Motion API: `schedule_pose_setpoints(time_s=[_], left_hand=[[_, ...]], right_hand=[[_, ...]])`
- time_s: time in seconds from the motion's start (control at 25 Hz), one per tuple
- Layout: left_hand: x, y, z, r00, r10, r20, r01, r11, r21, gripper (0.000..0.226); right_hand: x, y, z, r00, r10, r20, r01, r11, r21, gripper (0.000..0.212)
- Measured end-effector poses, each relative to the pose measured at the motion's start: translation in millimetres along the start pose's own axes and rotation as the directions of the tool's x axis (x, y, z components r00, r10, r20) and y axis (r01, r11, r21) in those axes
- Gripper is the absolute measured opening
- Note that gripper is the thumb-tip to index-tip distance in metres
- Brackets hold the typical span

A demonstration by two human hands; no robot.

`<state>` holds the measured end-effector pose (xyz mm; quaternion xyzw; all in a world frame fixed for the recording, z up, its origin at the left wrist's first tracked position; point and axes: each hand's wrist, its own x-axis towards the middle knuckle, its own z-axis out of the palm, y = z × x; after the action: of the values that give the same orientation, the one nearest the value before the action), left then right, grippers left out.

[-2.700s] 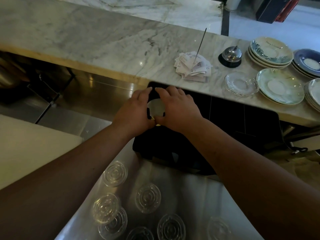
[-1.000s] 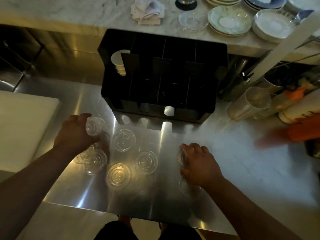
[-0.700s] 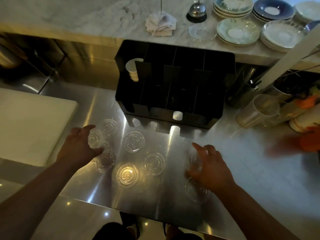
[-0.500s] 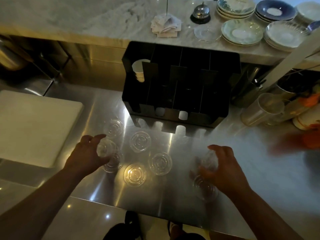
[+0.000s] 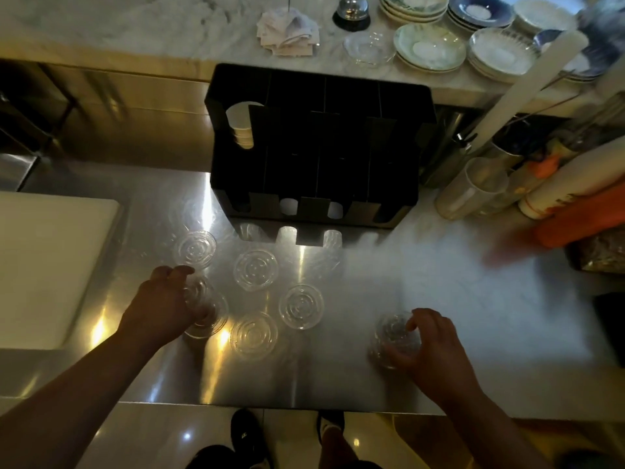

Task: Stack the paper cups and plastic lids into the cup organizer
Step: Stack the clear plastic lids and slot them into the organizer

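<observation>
A black cup organizer stands at the back of the steel counter, with a stack of white paper cups in its left slot. Several clear plastic lids lie flat on the counter in front of it. My left hand grips a clear lid and holds it just above another lid on the counter. My right hand grips a clear lid over one more lid lying beneath it.
A white board lies at the left. Tall clear cups, bottles and an orange object crowd the right side. The marble ledge behind holds stacked plates, a bell and a pile of receipts.
Both hands left the organizer and came down to the counter. Each picked up a lid, and now each brings its lid down over another lid.
</observation>
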<state>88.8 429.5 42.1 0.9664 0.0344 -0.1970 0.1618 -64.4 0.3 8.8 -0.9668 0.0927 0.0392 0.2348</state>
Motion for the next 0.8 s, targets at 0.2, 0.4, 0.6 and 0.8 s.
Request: schedule_pose_setpoints(time_s=[0.2,0.4,0.6,0.8], left_hand=[[-1.4,1.1,-6.1,0.999,0.012,-0.030,-0.012,1.000,0.007,0.092],[-16.4,-1.0,-6.8,0.994,0.047,-0.094,-0.049,0.999,-0.018,0.100],[-33.2,-5.4,7.9,0.997,0.078,0.020,-0.079,0.996,0.045,0.110],[-32.9,-5.5,14.8,0.994,0.087,0.060,-0.092,0.992,0.085,0.110]], right_hand=[[-11.4,2.3,11.3,0.997,0.021,0.072,-0.024,0.999,0.043,0.084],[-15.7,0.3,10.8,0.999,0.050,-0.009,-0.050,0.999,0.021,0.106],[-32.2,5.8,10.8,0.996,0.077,0.036,-0.075,0.996,-0.047,0.113],[-36.0,6.3,15.9,0.980,0.140,0.144,-0.121,0.984,-0.133,0.106]])
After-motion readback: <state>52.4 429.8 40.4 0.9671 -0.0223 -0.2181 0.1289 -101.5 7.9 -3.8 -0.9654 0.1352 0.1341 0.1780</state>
